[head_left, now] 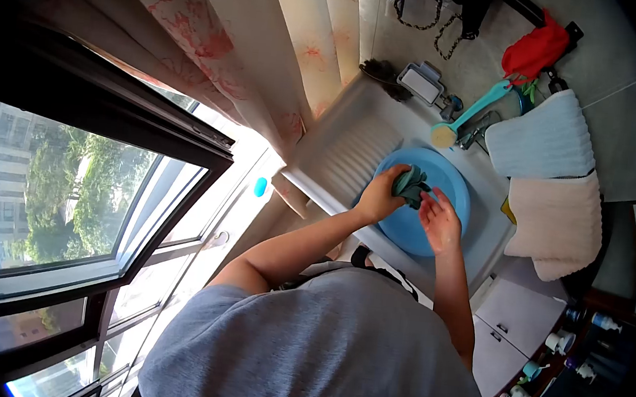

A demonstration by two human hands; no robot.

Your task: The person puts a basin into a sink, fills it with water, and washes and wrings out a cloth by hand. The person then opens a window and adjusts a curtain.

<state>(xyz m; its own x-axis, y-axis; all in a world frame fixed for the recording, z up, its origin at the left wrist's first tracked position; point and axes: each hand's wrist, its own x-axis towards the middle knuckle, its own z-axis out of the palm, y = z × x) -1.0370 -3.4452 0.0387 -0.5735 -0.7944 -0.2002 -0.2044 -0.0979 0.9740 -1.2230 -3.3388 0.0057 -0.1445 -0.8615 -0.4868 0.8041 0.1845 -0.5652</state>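
My left hand [381, 195] is closed around a bunched dark green cloth [410, 184], held above a round light blue basin [453, 185]. Folds of the cloth stick out past my fingers on the right. My right hand [440, 221] is just beside the cloth, palm turned up and fingers spread. Whether its fingertips touch the cloth I cannot tell. The basin sits in a white sink [489, 207] with a ribbed washboard slope [353, 152] on its left. My hands and forearms hide part of the basin's inside.
A turquoise-handled brush [484, 107] leans by the faucet [479, 131]. Behind the sink is a soap holder [422, 83]. Towels [555, 214] hang at the right, above a cabinet [509, 324]. A curtain [248, 46] and an open window [65, 197] are on the left.
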